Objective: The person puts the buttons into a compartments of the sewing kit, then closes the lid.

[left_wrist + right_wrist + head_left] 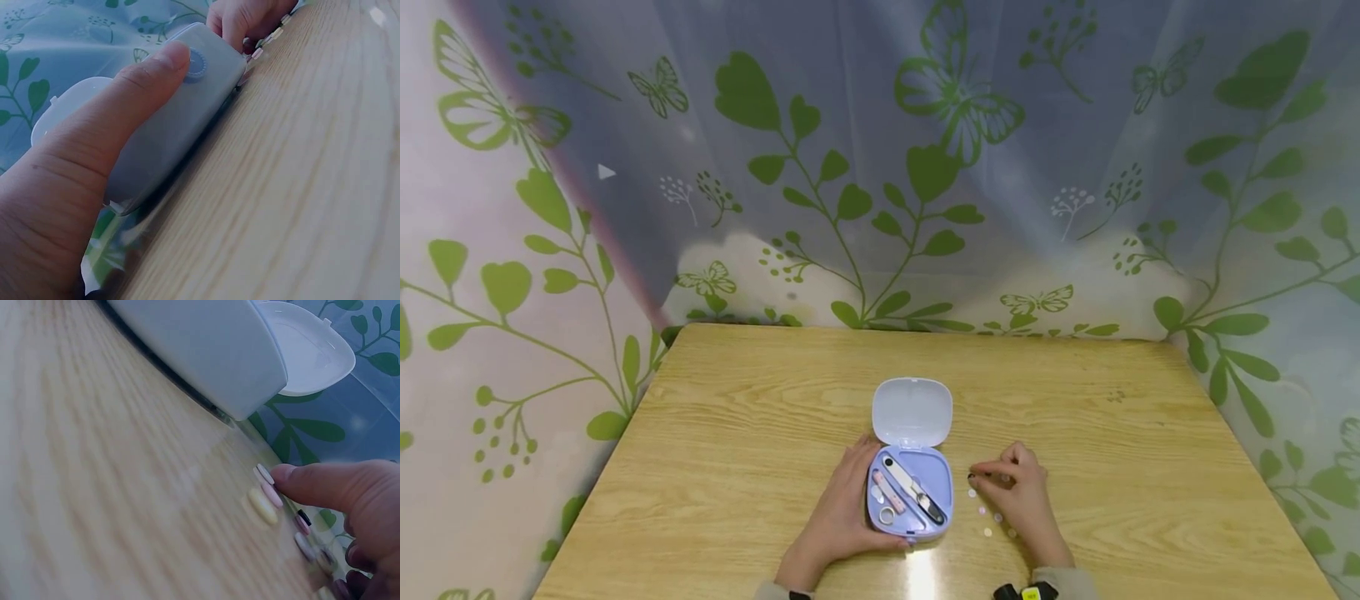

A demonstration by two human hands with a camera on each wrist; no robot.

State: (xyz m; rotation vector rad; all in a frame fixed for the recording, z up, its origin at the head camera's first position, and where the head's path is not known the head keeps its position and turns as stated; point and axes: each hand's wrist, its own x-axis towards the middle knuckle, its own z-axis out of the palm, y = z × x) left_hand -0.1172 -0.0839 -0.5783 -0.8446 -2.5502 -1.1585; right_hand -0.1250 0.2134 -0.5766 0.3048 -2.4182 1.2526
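Note:
A lilac compartment box [948, 487] stands on the table with its translucent lid [912, 412] folded back. Inside lie a white-and-black tool [910, 487], a pink strip [889, 492], a ring [887, 516] and small pale discs [877, 494]. My left hand [842, 512] grips the box along its left side, the thumb [153, 75] across the front by a round clasp [195, 64]. To the box's right, my right hand [1018, 492] brings thumb and index tips together on a tiny dark piece [971, 476], its kind unclear. Its thumb [319, 481] overlaps a white disc [264, 474] in the right wrist view.
Several small round discs [988, 532], whitish, pink and yellow, lie loose on the wooden table [737, 417] below and beside my right hand. A leaf-and-butterfly patterned curtain [865, 208] rises behind the table and along both sides.

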